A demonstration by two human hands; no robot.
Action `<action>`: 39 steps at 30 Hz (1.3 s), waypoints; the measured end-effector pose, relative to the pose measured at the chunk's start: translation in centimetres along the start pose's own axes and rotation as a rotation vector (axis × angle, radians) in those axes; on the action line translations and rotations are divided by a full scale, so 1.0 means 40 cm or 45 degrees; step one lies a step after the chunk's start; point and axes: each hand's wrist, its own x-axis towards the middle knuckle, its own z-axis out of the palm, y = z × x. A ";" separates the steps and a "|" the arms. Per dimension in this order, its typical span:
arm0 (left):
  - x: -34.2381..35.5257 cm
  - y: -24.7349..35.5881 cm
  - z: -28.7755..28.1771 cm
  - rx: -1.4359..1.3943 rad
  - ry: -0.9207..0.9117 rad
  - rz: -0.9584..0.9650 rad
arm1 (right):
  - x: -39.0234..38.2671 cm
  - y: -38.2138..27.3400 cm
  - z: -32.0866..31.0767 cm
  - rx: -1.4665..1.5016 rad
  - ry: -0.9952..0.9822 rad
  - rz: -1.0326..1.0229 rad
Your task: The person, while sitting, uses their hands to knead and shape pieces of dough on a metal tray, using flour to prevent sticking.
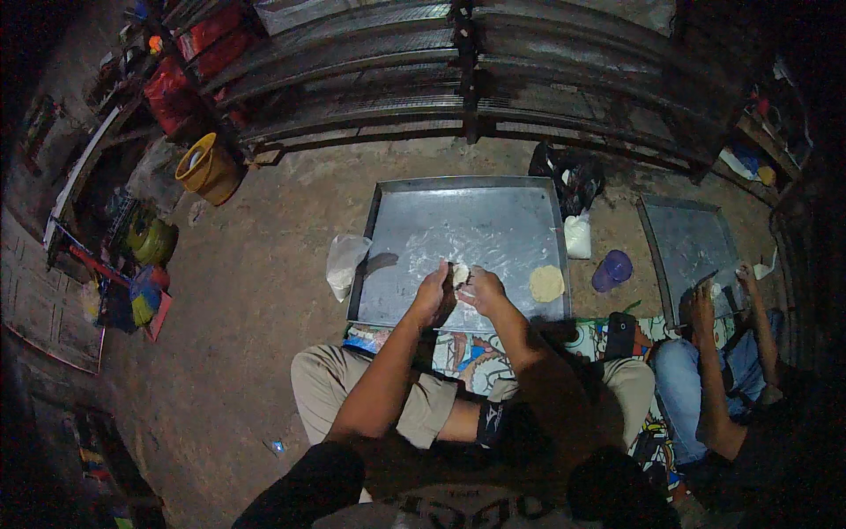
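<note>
A small pale lump of dough [461, 274] is held between my two hands over a large grey metal tray [476, 198]. My left hand [431, 295] curls around its left side. From the right, my right hand [482, 290] pinches it with bent fingers; the fingertips are partly hidden. To the right of my hands, a flat round of dough [547, 284] lies on the tray. Smears of white flour [441, 245] cover the tray's middle.
Left of the tray stands a clear bag of white powder [345, 266]. On its right are a white bag [578, 236], a purple cup [612, 271] and a phone [620, 336]. Another person's hands [703, 304] work at a second tray [692, 238]. Dark racks [352, 66] line the back.
</note>
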 end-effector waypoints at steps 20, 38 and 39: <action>0.006 0.023 0.111 -0.343 0.058 -0.160 | -0.091 -0.084 0.027 -1.557 0.060 -1.259; 0.067 -0.060 0.040 0.815 0.261 0.676 | -0.027 -0.033 -0.004 -1.050 -0.006 -0.595; 0.066 -0.077 0.031 0.790 0.246 0.703 | -0.010 -0.023 0.008 -0.703 -0.040 -0.395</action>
